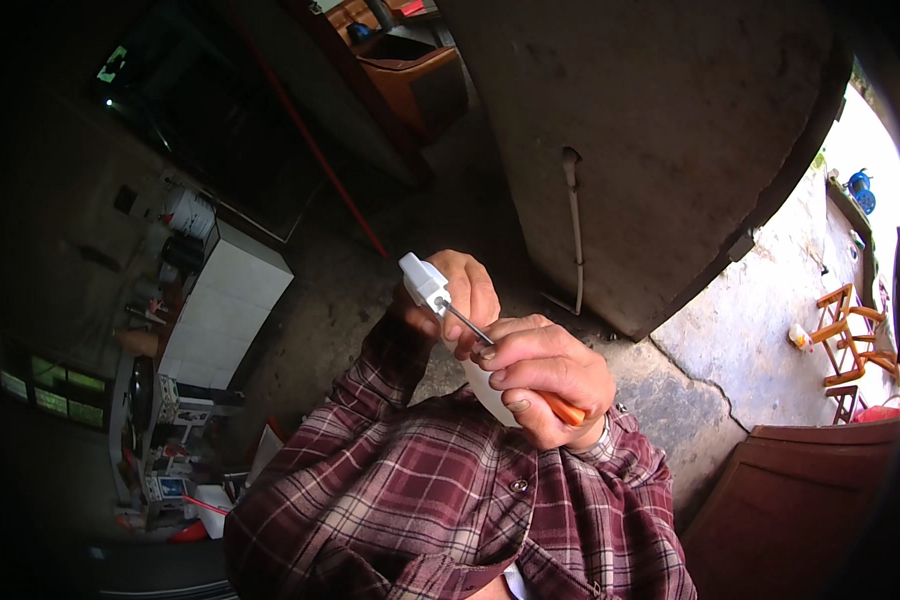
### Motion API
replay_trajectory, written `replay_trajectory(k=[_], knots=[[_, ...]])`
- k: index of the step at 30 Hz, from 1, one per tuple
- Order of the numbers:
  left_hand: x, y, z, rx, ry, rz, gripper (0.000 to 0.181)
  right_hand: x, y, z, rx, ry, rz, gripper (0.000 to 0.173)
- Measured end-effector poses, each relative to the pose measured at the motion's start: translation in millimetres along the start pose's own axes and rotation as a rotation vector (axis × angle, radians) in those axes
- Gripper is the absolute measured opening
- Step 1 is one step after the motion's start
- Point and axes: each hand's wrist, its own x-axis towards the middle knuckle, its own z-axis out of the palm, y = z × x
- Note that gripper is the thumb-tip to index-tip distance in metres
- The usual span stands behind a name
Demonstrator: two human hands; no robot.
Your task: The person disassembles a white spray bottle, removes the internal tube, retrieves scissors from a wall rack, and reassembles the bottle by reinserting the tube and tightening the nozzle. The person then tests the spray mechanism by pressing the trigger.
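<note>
My left hand (465, 292) grips a white plastic head (425, 280), which looks like the top of a spray bottle. Below it, a translucent whitish body (491, 396) shows partly behind my fingers; how the two join is hidden. My right hand (555, 367) holds a screwdriver by its orange handle (562, 409), with the fingers also along the thin metal shaft (468, 322). The shaft's far end meets a small opening in the white head; whether the tip sits inside cannot be made out. Both hands are close together in front of my plaid shirt (450, 495).
A white-tiled counter (229, 300) stands on the left, bearing a white bucket (190, 212). A wall with a pipe (576, 240) rises ahead. Wooden stools (844, 334) stand on the bright ground at right, beyond a reddish-brown wooden panel (795, 487). The concrete floor is cracked.
</note>
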Motion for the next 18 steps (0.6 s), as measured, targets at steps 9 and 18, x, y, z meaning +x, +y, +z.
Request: replay_trajectory(k=[9, 18], knots=[[-12.0, -1.9, -5.0, -0.002, 0.025, -0.022, 0.015, 4.4, 6.5, 9.0, -0.208, -0.067, -0.217, 0.010], [-4.2, 9.2, 33.5, 0.219, 0.665, -0.055, 0.028, -26.9, 26.5, -16.6, 0.948, 0.466, 0.518, 0.027]])
